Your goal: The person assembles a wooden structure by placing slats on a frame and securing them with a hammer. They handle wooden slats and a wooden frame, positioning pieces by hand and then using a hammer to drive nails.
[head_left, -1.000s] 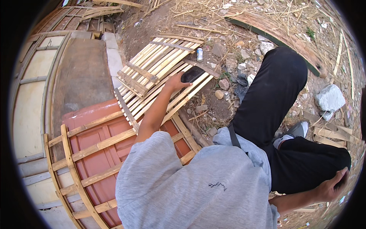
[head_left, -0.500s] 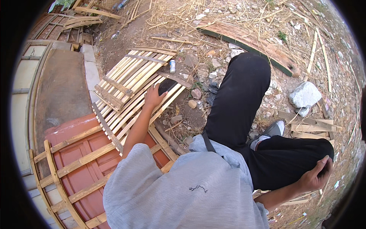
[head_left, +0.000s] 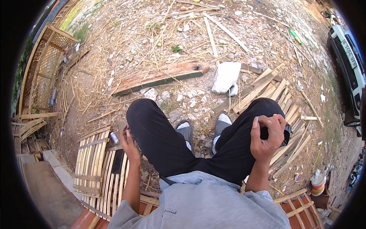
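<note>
My left hand (head_left: 130,145) is raised beside my left knee, fingers stretched up and empty as far as I see. Below and to its left, a black flat object (head_left: 117,162) lies on panels of pale wooden slats (head_left: 91,160). Over my right knee, my right hand (head_left: 268,137) has its fingers curled and the thumb close to the index finger. Whether something small sits in that pinch is not visible. Just behind it, a dark object (head_left: 286,136) shows in part; its kind is unclear. My black-trousered legs (head_left: 152,133) are bent, feet on the ground.
A blue-white can (head_left: 114,137) lies beside the left slats. Ahead are a thick weathered plank (head_left: 164,76) and a pale stone block (head_left: 226,77). Slats are piled (head_left: 289,107) at my right. A lattice panel (head_left: 47,72) stands far left, a vehicle (head_left: 349,72) far right.
My view has swung to the right. My left hand has left the black object on the slats and come to my left knee. My right hand has risen above my right knee.
</note>
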The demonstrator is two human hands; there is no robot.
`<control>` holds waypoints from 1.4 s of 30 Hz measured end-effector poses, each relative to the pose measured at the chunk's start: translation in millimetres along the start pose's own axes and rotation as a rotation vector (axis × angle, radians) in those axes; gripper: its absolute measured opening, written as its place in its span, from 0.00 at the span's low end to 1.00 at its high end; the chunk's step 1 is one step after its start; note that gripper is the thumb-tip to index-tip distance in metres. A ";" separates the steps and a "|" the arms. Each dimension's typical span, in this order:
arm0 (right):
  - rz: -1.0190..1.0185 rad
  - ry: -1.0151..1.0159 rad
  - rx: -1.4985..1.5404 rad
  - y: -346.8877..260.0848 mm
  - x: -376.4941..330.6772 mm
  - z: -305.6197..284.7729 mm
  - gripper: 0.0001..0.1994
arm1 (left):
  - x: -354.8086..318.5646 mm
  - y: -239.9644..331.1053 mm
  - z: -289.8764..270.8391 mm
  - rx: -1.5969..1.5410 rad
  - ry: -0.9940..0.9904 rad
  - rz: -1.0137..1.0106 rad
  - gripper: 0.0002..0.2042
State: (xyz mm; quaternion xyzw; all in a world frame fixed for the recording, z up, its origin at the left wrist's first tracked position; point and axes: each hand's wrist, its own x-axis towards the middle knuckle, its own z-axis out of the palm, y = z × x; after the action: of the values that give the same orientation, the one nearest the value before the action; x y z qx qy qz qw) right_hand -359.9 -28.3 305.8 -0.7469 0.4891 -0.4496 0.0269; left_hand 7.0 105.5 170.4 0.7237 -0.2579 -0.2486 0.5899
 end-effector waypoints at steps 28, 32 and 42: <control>0.098 0.177 1.081 17.6 -9.5 -8.8 0.06 | 4.8 104.6 89.2 -0.166 0.361 0.295 0.12; 0.810 0.315 0.723 114.4 -58.0 5.8 0.07 | 7.7 84.3 80.1 -0.143 0.303 0.391 0.15; 1.114 -0.273 -0.585 179.3 -267.7 36.1 0.26 | 14.5 69.4 73.3 -0.038 0.220 0.555 0.14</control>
State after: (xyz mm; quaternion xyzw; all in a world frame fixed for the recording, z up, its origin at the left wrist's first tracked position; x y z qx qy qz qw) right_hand -492.7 66.1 25.5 -0.4080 0.8983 -0.1170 0.1137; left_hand -36.4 30.8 224.5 0.6370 -0.3757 -0.0028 0.6731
